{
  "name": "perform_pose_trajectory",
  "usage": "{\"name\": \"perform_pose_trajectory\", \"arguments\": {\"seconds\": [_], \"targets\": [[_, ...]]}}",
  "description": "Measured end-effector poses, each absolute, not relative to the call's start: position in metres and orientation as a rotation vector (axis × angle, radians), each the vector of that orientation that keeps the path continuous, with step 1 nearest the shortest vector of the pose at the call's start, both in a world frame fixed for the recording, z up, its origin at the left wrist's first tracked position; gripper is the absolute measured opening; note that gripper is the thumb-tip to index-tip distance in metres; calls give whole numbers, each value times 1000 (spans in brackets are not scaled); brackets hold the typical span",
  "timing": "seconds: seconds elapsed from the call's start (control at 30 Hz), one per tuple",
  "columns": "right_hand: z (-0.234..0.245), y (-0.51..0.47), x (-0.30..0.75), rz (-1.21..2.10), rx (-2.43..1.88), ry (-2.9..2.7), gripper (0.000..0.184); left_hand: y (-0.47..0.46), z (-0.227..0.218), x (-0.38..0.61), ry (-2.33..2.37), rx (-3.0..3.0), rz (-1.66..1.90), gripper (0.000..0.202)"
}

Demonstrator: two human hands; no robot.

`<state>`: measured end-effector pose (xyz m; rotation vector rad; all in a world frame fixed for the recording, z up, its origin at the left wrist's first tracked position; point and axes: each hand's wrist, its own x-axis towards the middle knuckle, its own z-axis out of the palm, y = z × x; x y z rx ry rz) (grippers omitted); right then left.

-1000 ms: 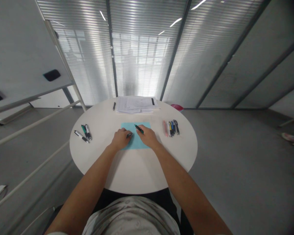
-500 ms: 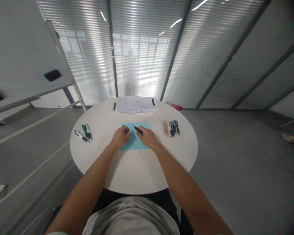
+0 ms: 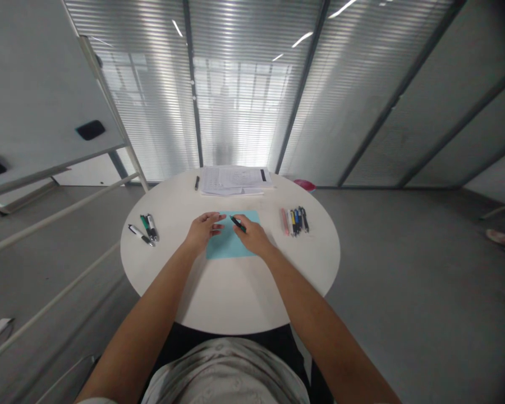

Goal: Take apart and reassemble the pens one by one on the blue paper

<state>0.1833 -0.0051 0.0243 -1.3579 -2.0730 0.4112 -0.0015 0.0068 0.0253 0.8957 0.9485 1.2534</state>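
Note:
My right hand (image 3: 251, 234) grips a black pen (image 3: 238, 224) with a green part, its tip angled up and to the left. It is over the right side of a light blue sheet (image 3: 229, 249). Across from it, my left hand (image 3: 204, 230) is at the sheet's left edge. Its fingers are spread and point toward the pen tip, with nothing visible between them. Both hands are close together, but a small gap separates the left fingertips from the pen.
The round white table (image 3: 231, 303) holds several pens in a row (image 3: 295, 221) on the right and a few pens (image 3: 145, 229) on the left. Papers (image 3: 235, 180) lie at the back beside a dark pen (image 3: 197, 183). A whiteboard stand (image 3: 105, 95) rises at left.
My left hand has moved slightly left and its curled fingers have spread; the small dark thing at its fingertips no longer shows. The right hand keeps its grip on the pen.

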Motion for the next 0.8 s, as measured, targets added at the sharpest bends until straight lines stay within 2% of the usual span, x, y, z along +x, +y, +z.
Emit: {"name": "perform_pose_trajectory", "arguments": {"seconds": [0.27, 0.53, 0.8], "targets": [[25, -7, 182, 466, -1256, -2105, 40, 1, 32, 0, 839, 818, 1233, 27], [21, -4, 183, 512, -1108, -2113, 51, 0, 32, 0, 869, 869, 1204, 31], [23, -5, 182, 517, -1089, -2101, 36, -3, 36, 0, 815, 842, 1185, 29]]}}
